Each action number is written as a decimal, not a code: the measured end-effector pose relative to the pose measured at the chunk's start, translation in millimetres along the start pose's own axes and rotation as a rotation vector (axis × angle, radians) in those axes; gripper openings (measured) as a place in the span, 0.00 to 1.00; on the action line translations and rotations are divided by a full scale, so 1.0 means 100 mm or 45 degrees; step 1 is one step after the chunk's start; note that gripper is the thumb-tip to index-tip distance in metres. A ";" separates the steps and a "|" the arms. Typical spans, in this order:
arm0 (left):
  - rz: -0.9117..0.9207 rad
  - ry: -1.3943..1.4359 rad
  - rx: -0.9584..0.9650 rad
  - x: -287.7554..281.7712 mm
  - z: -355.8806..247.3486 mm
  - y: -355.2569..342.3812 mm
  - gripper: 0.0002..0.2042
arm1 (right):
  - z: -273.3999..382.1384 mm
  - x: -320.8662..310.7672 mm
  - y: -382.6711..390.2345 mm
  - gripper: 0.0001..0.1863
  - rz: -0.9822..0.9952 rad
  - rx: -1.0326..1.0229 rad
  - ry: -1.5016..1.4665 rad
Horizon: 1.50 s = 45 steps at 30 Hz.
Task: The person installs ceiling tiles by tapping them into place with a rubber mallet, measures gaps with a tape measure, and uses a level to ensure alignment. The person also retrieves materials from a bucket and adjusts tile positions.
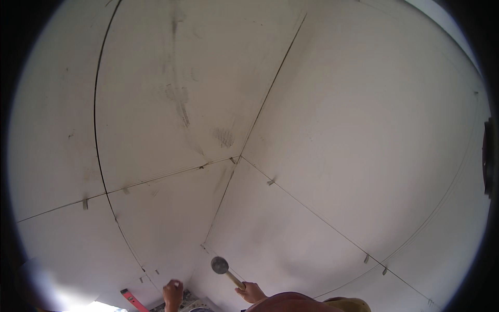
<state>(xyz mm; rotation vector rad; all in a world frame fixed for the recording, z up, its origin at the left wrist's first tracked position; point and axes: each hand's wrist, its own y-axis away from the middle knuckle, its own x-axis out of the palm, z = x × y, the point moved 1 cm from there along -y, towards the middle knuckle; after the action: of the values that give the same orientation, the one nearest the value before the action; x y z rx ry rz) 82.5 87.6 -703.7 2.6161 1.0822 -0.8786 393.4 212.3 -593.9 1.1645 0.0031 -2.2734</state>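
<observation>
My right hand [253, 293] is closed round the wooden handle of a mallet [220, 265]. The mallet's round grey head points up and to the left, apart from my left hand. At the lower edge, left of the mallet, my left hand [173, 292] is raised with its fingers curled in. Whether anything small is between those fingers cannot be made out. Large pale tiles [332, 125] fill most of the view around and beyond both hands. Small grey clips [271, 182] stick out of the thin joints between them.
A red bar-shaped tool [134, 300], like a spirit level, lies left of my left hand. Cluttered, partly hidden material [196, 302] shows between my hands at the lower edge. Dark smudges [224, 137] mark one tile. A dark object [487, 158] stands at the right rim.
</observation>
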 end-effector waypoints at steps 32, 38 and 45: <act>-0.445 -0.359 -0.806 0.54 2.87 2.21 0.14 | -1.16 1.22 -1.29 0.17 1.018 -0.013 0.494; -0.172 -0.407 -1.180 0.90 2.43 3.52 0.05 | -1.73 1.09 -1.09 0.19 1.030 0.047 0.751; -0.436 -0.220 -1.352 0.63 1.68 3.63 0.10 | -1.73 1.06 -0.74 0.17 1.125 0.163 0.693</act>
<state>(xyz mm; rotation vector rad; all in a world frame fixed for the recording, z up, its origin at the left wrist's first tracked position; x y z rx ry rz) 292.1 -199.0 -897.7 1.4880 1.4300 -0.3696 437.4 266.0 -798.3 1.4417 -0.3732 -1.1737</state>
